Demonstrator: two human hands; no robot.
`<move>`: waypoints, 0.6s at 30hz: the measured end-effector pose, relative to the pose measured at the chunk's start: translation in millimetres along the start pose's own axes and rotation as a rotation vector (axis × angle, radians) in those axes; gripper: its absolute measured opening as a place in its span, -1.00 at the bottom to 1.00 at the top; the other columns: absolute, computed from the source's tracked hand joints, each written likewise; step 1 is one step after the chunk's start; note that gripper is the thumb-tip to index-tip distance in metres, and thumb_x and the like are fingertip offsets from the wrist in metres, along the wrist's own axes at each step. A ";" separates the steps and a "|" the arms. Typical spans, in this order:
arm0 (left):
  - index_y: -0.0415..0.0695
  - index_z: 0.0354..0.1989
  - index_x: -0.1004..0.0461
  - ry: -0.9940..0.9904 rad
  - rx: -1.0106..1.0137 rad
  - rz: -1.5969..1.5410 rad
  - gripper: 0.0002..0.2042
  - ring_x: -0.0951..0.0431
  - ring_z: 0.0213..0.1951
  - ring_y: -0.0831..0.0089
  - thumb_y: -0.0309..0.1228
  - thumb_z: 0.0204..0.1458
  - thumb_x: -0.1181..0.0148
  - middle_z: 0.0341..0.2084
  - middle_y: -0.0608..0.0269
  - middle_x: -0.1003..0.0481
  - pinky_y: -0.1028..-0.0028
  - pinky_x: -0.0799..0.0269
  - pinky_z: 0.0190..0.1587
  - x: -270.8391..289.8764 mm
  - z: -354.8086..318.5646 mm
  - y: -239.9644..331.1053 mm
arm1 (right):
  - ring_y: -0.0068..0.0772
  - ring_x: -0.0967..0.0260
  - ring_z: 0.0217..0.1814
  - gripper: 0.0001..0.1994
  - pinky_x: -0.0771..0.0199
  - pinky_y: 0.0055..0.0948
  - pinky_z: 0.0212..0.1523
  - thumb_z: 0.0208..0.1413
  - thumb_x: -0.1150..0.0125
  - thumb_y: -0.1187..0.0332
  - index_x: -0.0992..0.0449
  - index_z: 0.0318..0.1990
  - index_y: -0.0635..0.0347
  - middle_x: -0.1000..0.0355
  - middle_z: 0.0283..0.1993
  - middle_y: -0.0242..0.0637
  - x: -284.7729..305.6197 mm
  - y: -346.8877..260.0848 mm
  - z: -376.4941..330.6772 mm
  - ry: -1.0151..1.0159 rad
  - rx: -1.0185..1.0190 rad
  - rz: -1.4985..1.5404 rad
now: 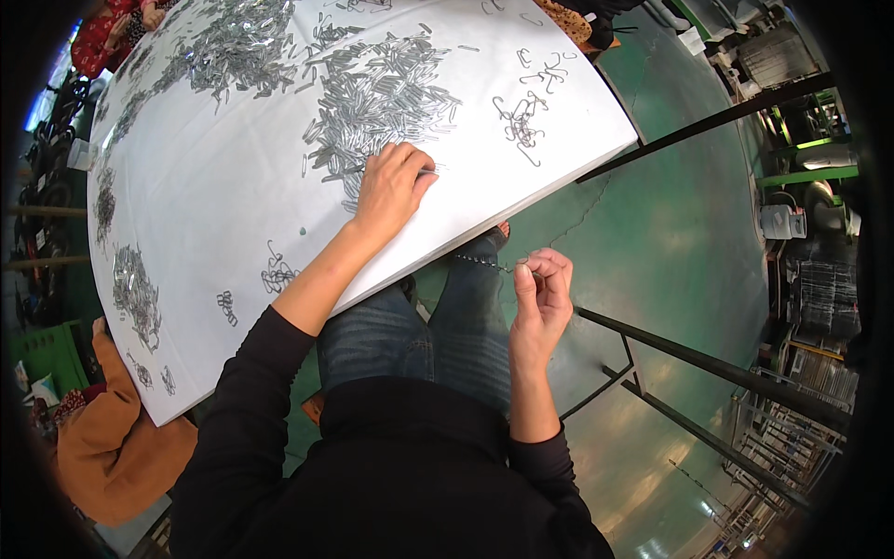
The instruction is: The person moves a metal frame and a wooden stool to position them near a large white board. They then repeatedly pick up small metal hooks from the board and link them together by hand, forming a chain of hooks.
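My left hand [396, 186] rests at the near edge of a large pile of small, elongated metal links [377, 102] on the white tabletop [223, 168]. Its fingers are bent toward the thumb, and thin metal pieces show by the thumb tip; whether they are pinched is hidden. Past the table's edge, above my lap, my right hand [542, 298] is closed, thumb against fingers, on one end of a thin metal chain [482, 262]. The chain runs left from the fingertips toward the table edge.
Loose wire hooks [523, 126] lie on the table's right side, with another bunch of hooks [277, 270] near my left forearm. More links [228, 56] spread farther back. A person in a brown sleeve [112, 438] sits at left. Dark metal bars [708, 359] stand at right.
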State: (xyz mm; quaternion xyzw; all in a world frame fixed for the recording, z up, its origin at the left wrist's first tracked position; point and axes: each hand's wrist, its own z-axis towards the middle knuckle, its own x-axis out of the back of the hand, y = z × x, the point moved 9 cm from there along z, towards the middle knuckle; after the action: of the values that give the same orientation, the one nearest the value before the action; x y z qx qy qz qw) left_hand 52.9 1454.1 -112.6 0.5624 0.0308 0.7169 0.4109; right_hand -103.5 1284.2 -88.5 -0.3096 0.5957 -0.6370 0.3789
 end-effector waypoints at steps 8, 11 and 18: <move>-0.14 -0.42 -0.44 -0.058 -0.012 0.041 -0.89 -0.39 -0.30 0.28 -0.46 -0.12 -0.24 -0.45 0.27 -0.40 0.33 -0.26 -0.24 -1.0 8.7 2.2 | -0.62 -0.17 -0.23 -0.95 -0.24 -0.65 -0.24 0.07 -0.16 0.51 -0.42 -0.33 0.25 -0.21 -0.16 -0.36 -2.0 1.3 -1.3 -0.015 0.025 -0.027; -0.14 -0.42 -0.44 -0.009 -0.093 0.111 -0.89 -0.40 -0.32 0.27 -0.47 -0.12 -0.23 -0.48 0.27 -0.39 0.33 -0.27 -0.25 0.5 4.8 9.8 | -0.62 -0.17 -0.24 -0.94 -0.25 -0.65 -0.25 0.06 -0.17 0.50 -0.42 -0.34 0.25 -0.21 -0.15 -0.35 -2.0 1.4 -2.3 -0.011 0.024 -0.060; -0.15 -0.38 -0.41 0.048 -0.111 0.045 -0.92 -0.42 -0.37 0.41 -0.45 -0.01 -0.16 -0.48 0.30 -0.46 0.39 -0.30 -0.31 7.2 6.3 15.3 | -0.62 -0.17 -0.25 -0.93 -0.23 -0.66 -0.29 0.06 -0.18 0.47 -0.43 -0.34 0.26 -0.22 -0.15 -0.33 -5.5 -2.2 -3.6 -0.028 0.033 -0.106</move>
State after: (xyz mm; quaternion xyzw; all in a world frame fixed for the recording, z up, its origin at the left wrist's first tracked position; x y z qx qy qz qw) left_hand 49.4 1445.8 -96.9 0.5219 -0.0118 0.7398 0.4245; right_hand -104.0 1290.8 -86.4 -0.3433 0.5626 -0.6614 0.3580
